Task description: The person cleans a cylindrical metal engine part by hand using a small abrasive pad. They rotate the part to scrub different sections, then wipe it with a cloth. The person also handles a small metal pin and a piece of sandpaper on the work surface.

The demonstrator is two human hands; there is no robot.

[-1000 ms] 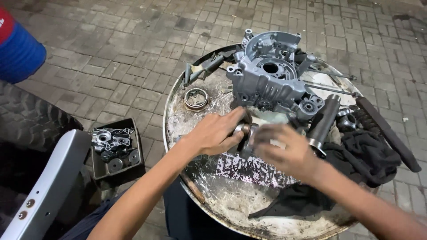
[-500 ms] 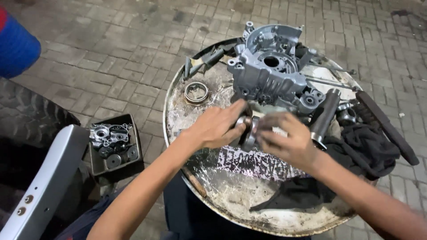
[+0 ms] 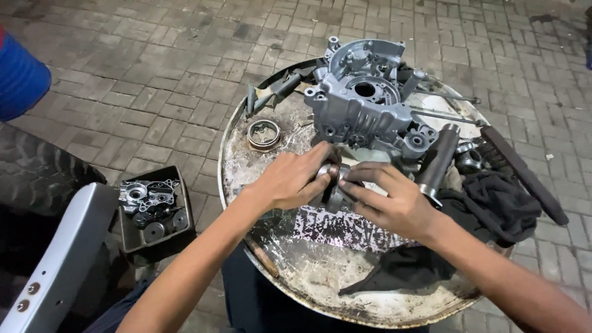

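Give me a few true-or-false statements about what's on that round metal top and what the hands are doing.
1. Both hands, the left hand and the right hand, are on a small metal gear part. True.
2. The grey engine casing lies on the brick ground. False: it sits on the round drum top.
3. A black rag lies at the right of the drum top. True.
4. The ring-shaped bearing is in the right hand. False: it lies alone, left of the casing.
5. The black tray of parts stands on the drum top. False: it is down on the ground.

Both hands largely hide the metal gear part, perhaps a shaft; the blue barrel is cut off.
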